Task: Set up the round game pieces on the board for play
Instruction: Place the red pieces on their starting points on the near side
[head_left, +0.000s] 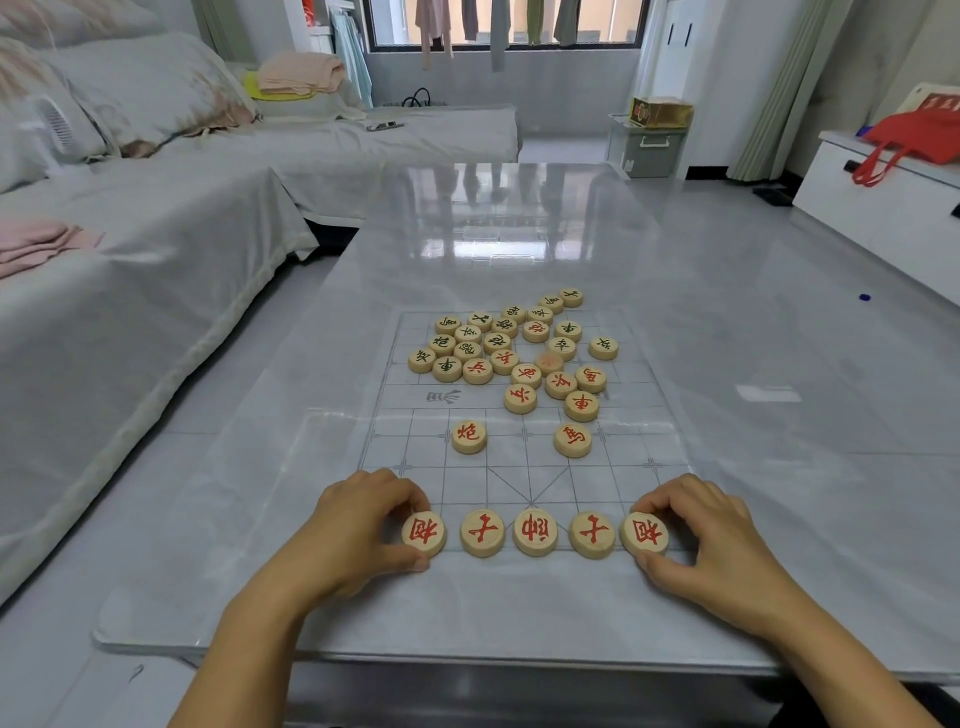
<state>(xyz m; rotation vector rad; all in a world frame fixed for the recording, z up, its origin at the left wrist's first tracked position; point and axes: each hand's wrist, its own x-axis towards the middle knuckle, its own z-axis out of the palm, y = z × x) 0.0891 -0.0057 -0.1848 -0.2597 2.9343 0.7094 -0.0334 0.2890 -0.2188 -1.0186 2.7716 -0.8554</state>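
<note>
Board: the clear, grid-printed sheet board lies flat on the glossy grey table.
Near edge: row of five round wooden red-marked pieces, side by side.
Row ends: left hand pinches the leftmost piece; right hand pinches the rightmost piece.
Behind the row: two single pieces, left single piece and right single piece, well apart.
Far half: crowded cluster of pieces, a few lying past the far edge.

The left end piece is partly hidden by your left hand, the right end piece by your right hand. One pile piece reads too faint.

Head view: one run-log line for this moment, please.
left hand: pinches left-end piece | right hand: pinches right-end piece | near row: five pieces
</note>
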